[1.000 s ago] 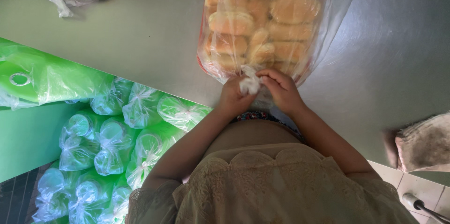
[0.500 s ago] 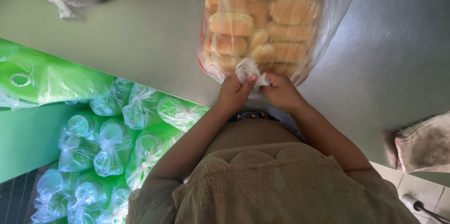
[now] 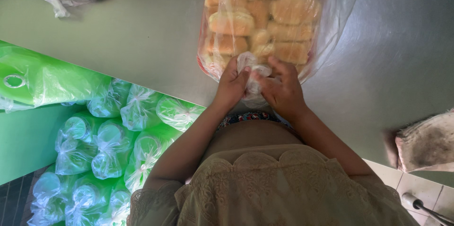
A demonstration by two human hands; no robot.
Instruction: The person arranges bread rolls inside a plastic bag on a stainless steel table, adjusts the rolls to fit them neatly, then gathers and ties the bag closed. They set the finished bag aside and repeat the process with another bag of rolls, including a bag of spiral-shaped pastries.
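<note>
**Both hands pinch the gathered mouth of a bag of bread rolls**

The left hand (image 3: 232,85) and right hand (image 3: 283,90) meet at the near end of a clear plastic bag (image 3: 326,27), fingers closed on its bunched, crinkled neck (image 3: 253,72). Just beyond the fingertips lie the rolls (image 3: 265,22), oblong, golden and smooth-crusted, packed in rows under thin glossy film. The bag rests on a dull grey metal table (image 3: 392,65), whose edge runs right under the wrists. To the right of the right hand the surface lies open up to a grubby cloth (image 3: 425,143). Left of the left hand, past the edge and lower down, sit small knotted bags (image 3: 109,141) on green.
</note>
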